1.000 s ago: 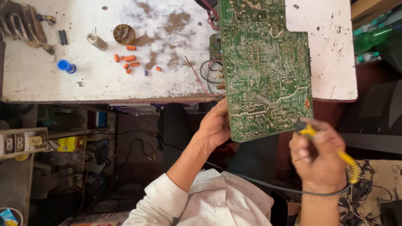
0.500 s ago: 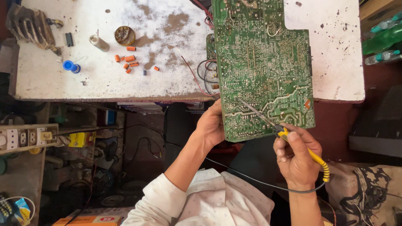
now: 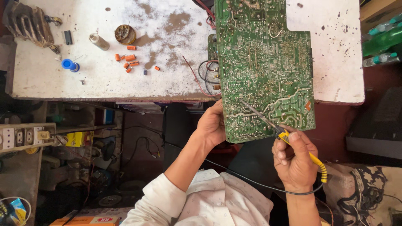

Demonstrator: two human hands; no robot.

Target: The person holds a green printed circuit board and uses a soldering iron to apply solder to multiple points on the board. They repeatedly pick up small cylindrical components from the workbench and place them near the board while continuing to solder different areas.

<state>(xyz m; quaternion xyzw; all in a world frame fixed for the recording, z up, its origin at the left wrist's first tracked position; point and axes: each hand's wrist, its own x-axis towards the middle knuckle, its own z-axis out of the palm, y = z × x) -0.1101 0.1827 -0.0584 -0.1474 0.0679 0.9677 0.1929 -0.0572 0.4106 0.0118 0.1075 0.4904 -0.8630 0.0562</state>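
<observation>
Our left hand (image 3: 213, 124) grips the circuit board (image 3: 266, 71) at seven o'clock; right hand (image 3: 295, 161) pinches the soldering iron (image 3: 280, 132), tip on it.

Circuit board (image 3: 268, 67) green, fine pale silver tracks, small orange patch near lower right corner. Soldering iron (image 3: 289, 138) yellow handle, grey metal tip, black cord. Table (image 3: 167, 79) white, brown rusty stains, dark specks. Small parts (image 3: 127, 58) on table orange. Cap (image 3: 68, 65) blue. Round tin (image 3: 124, 34) brass-brown. Wires (image 3: 201, 77) beside board red and black. Sleeve (image 3: 159, 201) white. Cloth on lap (image 3: 226, 201) white with faint pink dots. Bottles (image 3: 383, 39) at right green. Box (image 3: 79, 220) at bottom orange.
</observation>
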